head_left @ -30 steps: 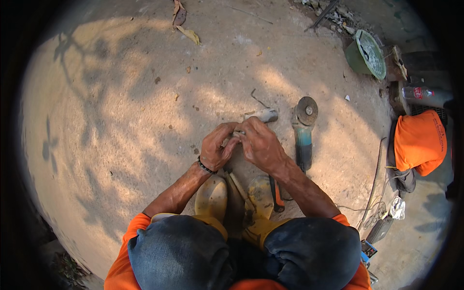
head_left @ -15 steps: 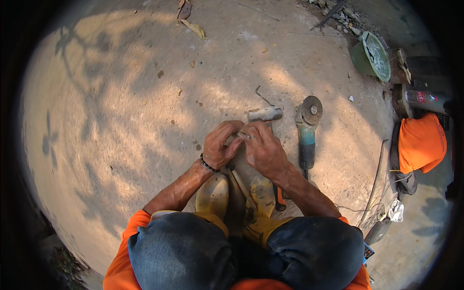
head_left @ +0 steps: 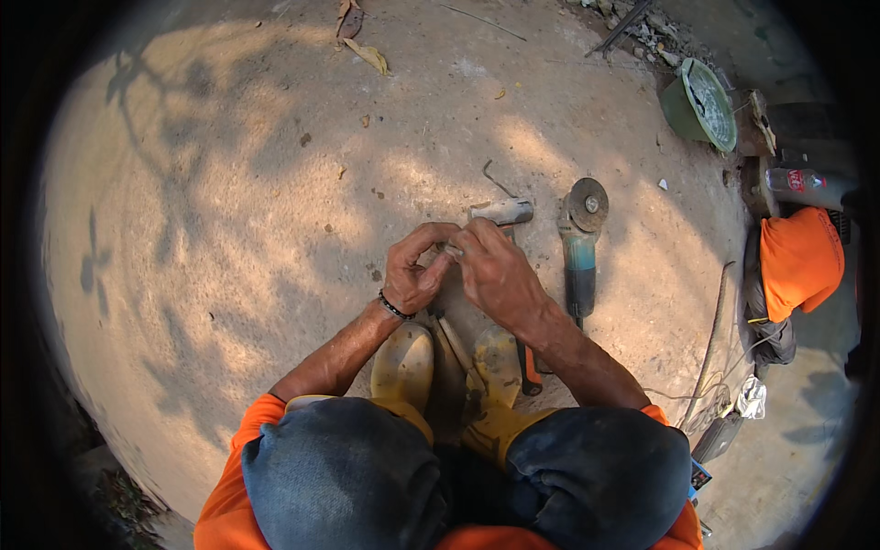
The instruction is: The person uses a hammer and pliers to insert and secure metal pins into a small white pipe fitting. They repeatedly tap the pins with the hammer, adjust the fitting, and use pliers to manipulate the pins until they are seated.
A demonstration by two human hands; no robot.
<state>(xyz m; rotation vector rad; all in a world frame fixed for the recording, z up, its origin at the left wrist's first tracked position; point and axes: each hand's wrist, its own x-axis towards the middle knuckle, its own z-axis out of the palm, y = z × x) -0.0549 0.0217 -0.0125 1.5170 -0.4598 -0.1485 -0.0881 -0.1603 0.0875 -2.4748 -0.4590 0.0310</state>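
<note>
My left hand (head_left: 418, 266) and my right hand (head_left: 496, 271) meet in front of my boots, fingertips pinched together. Between them sits a small, pale greyish piece (head_left: 453, 249), too small and too covered by fingers to name. Just beyond my right hand lies a hammer (head_left: 501, 212), its metal head on the ground and its black-and-orange handle partly hidden under my right wrist. An angle grinder (head_left: 581, 247) with a teal and black body rests to the right, disc side up. A thin bent metal rod (head_left: 498, 178) lies past the hammer head.
Below my hands, a long tool with a wooden-looking handle (head_left: 460, 352) lies between my yellow boots (head_left: 403, 365). At the right are a green bucket (head_left: 699, 105), a plastic bottle (head_left: 796, 181), a person in an orange shirt (head_left: 801, 260), a rod (head_left: 711, 344) and a cable.
Both hands have shifted slightly, their fingers still together, and the small piece shows a little differently between them. The person at the right has moved slightly. The tools lie as before.
</note>
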